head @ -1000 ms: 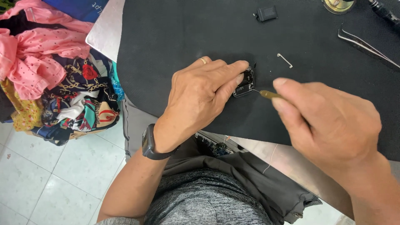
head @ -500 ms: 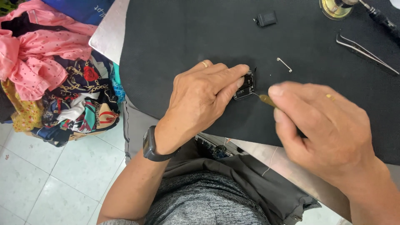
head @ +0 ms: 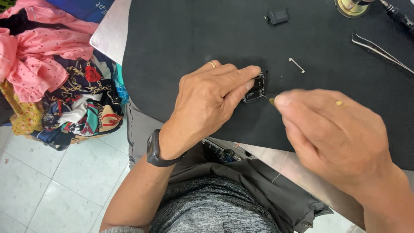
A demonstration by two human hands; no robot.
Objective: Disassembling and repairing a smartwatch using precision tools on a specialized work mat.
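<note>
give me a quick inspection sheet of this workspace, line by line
surface: black mat laid over a pale metal table
job's things: small black device flat on the mat; thin brass-tipped tool at its lower right corner
clutter: metal pin, small black block, tweezers, brass-coloured round base, all lying apart on the mat
grippers: left hand presses the device down, fingertips on its edge; right hand pinches the tool
cables: dark cord or handle at the top right corner, cannot tell which
surroundings: heap of patterned and pink cloth left of the table; white tiled floor below
</note>
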